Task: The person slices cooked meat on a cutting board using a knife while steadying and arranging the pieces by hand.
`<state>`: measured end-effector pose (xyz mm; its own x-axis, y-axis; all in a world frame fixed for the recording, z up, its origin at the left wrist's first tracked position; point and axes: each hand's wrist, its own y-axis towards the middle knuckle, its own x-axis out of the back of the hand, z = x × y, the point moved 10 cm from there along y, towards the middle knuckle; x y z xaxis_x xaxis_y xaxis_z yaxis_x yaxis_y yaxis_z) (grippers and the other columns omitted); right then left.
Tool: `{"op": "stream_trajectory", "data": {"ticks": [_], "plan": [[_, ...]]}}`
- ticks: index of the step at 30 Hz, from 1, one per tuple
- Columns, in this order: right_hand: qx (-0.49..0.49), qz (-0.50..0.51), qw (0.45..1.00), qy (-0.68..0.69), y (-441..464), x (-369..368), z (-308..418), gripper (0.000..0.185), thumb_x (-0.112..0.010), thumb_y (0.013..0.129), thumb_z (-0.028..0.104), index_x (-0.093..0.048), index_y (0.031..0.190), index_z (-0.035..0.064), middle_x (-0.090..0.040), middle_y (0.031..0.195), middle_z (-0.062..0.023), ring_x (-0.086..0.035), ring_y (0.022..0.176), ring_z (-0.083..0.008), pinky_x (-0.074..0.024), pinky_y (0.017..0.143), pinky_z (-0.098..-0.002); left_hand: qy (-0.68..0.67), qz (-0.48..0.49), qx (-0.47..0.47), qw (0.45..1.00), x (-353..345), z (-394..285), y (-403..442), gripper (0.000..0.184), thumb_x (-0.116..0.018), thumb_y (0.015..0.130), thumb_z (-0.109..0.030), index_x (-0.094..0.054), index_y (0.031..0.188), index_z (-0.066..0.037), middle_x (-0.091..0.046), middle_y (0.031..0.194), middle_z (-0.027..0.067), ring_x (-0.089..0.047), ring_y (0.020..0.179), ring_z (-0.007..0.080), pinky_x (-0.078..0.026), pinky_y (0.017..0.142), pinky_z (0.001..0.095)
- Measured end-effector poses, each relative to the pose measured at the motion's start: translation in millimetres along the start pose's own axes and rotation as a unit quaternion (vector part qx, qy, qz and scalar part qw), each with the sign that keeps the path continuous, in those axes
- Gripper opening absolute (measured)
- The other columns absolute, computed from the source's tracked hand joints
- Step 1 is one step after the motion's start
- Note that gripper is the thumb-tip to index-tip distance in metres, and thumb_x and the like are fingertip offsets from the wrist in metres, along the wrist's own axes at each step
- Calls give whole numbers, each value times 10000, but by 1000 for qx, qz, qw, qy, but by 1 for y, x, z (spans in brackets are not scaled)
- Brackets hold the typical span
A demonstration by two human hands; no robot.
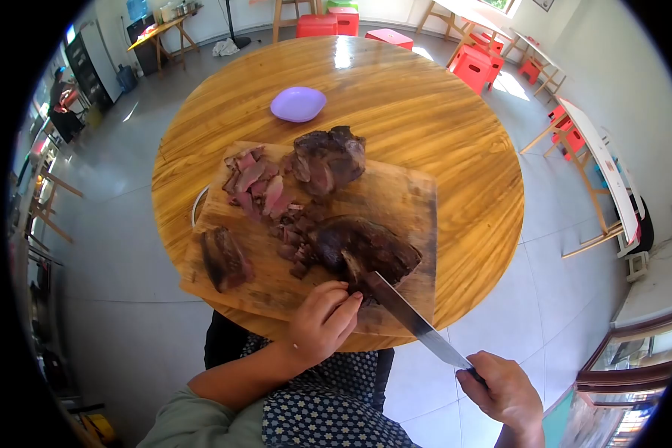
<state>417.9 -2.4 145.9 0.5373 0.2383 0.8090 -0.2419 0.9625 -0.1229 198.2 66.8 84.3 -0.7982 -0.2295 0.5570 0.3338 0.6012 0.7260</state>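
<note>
Round wooden table [455, 127] (glossy): cutting board [399, 194], purple dish [299, 104] beyond.

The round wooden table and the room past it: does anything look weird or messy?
Nothing on the round, shiny brown wooden table looks spilled or broken. One odd thing: a crumpled white bundle, maybe cloth, lies on the grey tiled floor beside a thin black upright stand, as if dropped there.

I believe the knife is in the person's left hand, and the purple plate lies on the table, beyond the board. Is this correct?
Not quite: the knife is in the right hand, as the head view shows. The purple plate does lie on the table, beyond the board.
</note>
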Motion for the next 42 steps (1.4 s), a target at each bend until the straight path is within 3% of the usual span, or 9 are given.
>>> {"op": "stream_trajectory", "data": {"ticks": [7,16,19,25,31,36,39,42], "plan": [[-20,10,1000,-11,4,-11,1,153,-733,891,66,-596,927,10,-604,703,-145,-600,603,-355,-457,539,-414,45,-1,30,999,-3,0,5,368,-783,775,-60,-620,1095,18,-568,1095,172,-619,960,362,-534,808,418],[-83,-37,991,94,-10,-12,-15,145,-723,918,32,-580,938,11,-528,636,-111,-486,536,-228,-404,523,-333,62,11,62,996,1,8,20,365,-793,768,-75,-616,1075,10,-606,1051,161,-629,894,328,-539,774,399],[-58,-55,994,68,-11,-14,-10,149,-724,915,33,-580,943,8,-545,642,-114,-519,541,-246,-414,524,-342,56,12,57,997,10,6,22,399,-817,746,-51,-625,1089,14,-641,1017,171,-648,880,370,-548,755,423],[-36,-49,998,31,-12,-16,-3,158,-729,900,50,-578,938,21,-587,671,-130,-587,571,-321,-441,520,-389,18,40,58,997,12,8,11,319,-770,784,-26,-652,1073,43,-645,1041,173,-654,896,338,-556,769,395],[-50,-15,999,0,-8,-26,1,170,-724,908,97,-574,924,20,-622,703,-152,-612,620,-380,-474,552,-436,-8,20,68,997,14,11,7,347,-821,752,-24,-656,1055,21,-668,1034,161,-675,847,344,-562,714,384],[-88,70,993,-41,5,-48,2,172,-669,953,138,-551,922,18,-636,776,-191,-632,683,-413,-482,583,-478,-15,30,68,997,13,11,3,320,-794,781,-35,-658,1062,38,-654,1040,171,-667,901,341,-568,760,384],[-33,53,997,-42,22,-54,15,165,-644,969,141,-542,936,15,-635,803,-205,-629,698,-428,-482,595,-494,-22,28,64,997,12,15,-2,323,-794,782,-38,-656,1064,35,-655,1041,172,-667,900,346,-568,759,385],[-48,-5,999,8,29,-56,28,161,-644,965,126,-532,950,11,-627,793,-210,-623,694,-436,-485,597,-499,-33,18,76,996,15,15,-3,329,-795,780,-43,-655,1069,28,-656,1039,172,-666,896,349,-569,757,388]]}}
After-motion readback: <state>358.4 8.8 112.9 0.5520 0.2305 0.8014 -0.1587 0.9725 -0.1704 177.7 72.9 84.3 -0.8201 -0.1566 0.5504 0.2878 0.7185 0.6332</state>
